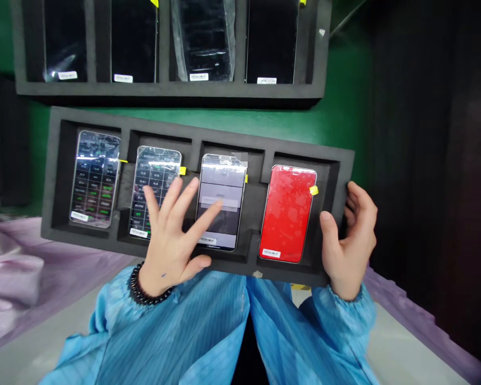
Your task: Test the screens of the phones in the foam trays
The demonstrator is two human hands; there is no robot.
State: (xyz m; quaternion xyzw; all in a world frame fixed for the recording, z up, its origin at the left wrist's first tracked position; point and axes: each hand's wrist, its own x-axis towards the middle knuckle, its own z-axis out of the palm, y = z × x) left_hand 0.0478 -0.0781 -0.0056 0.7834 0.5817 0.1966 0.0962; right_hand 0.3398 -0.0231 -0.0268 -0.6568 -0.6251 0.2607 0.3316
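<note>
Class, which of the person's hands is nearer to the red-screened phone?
Right. The right hand grips the tray at the end beside the red phone; the left hand is farther off, partly over the neighbouring phone.

The single view looks from the wearer's head, forward and steeply down, at close range onto the black foam phone tray. The wearer's blue striped smock enters from the bottom edge; the top edge crops a second foam tray. Blurred margins leave the exact tilt uncertain.
</note>
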